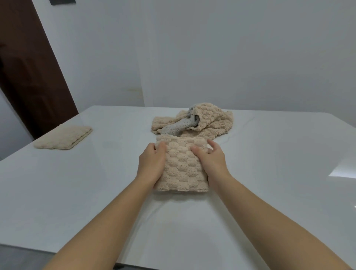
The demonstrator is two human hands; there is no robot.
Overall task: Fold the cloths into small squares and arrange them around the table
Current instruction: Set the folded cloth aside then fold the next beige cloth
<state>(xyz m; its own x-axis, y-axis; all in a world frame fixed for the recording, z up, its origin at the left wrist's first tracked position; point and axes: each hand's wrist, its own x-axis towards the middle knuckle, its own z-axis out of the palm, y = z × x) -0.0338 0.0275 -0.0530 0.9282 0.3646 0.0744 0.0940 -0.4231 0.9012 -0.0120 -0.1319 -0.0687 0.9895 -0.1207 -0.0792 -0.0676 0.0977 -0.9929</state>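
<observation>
A pale wall (212, 48) is filling the background; a faint yellowish stain (134, 90) is showing low on it. A dark brown door (28, 67) is standing at the left; near it a small black object (62, 2) is poking in at the top edge, too cropped to identify; grey floor (19, 259) is showing at bottom left.

Plain domestic room — white table (269, 154), brown door (28, 77)

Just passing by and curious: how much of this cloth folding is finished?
One folded cloth already lies near the left edge of the table. The left hand and right hand grip a second cloth, folded nearly square, by its sides. Behind it a crumpled pile of beige cloths with a grey cloth awaits folding, so most work remains.
</observation>
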